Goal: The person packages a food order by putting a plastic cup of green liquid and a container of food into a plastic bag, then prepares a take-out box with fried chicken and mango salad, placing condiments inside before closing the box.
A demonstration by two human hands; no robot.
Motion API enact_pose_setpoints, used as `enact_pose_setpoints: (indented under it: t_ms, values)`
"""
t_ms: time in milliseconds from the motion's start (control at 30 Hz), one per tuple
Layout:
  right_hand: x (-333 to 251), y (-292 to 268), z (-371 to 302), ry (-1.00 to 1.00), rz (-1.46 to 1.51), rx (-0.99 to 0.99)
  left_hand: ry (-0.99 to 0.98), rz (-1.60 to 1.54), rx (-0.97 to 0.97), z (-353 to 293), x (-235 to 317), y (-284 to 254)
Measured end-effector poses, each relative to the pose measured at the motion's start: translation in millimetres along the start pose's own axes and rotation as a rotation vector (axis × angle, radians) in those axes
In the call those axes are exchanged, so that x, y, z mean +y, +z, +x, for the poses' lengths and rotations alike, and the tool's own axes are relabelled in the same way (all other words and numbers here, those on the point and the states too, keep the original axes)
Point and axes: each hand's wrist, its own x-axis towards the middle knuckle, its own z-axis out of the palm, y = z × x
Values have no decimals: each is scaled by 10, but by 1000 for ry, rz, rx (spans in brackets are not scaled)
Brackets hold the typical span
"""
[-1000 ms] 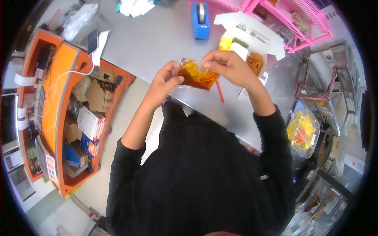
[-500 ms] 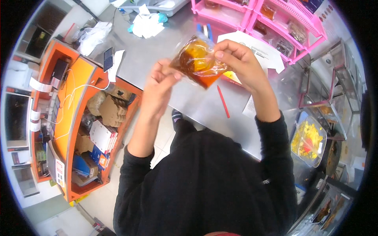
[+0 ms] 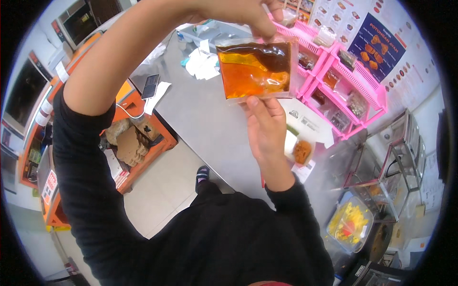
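A clear sachet of orange and dark brown sauce (image 3: 255, 66) hangs upright above the steel table, its flat face toward me. At its bottom edge, my right hand (image 3: 268, 126) pinches it with the thumb in front. My left hand (image 3: 248, 16) reaches over from the upper left, closed at the sachet's top edge with the thumb pointing down. Some of that hand's fingers are hidden or cut off by the picture's upper edge. Right of my right hand, a piece of brown fried food (image 3: 302, 151) sits in a small open box on the table.
Pink tiered racks (image 3: 329, 90) holding several sachets stand at the back right, on white printed paper (image 3: 310, 121). Crumpled white papers (image 3: 202, 62) and a phone (image 3: 150, 86) lie on the steel table (image 3: 205, 124). A clear tub with yellow pieces (image 3: 350, 224) sits at the right.
The sachet has been raised and turned from slanted to upright. My left hand has moved from its left side to its top; my right hand now grips the bottom. The view has shifted.
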Motion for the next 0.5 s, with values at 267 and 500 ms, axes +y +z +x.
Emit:
enact_pose_setpoints:
  t_ms: [267, 500]
  values:
    - [-34, -2, 48, -73, 35, -43, 71, 31, -38, -79, 248, -78]
    - [-96, -51, 34, -101, 26, 3, 164, 333, 165, -61, 336, 188]
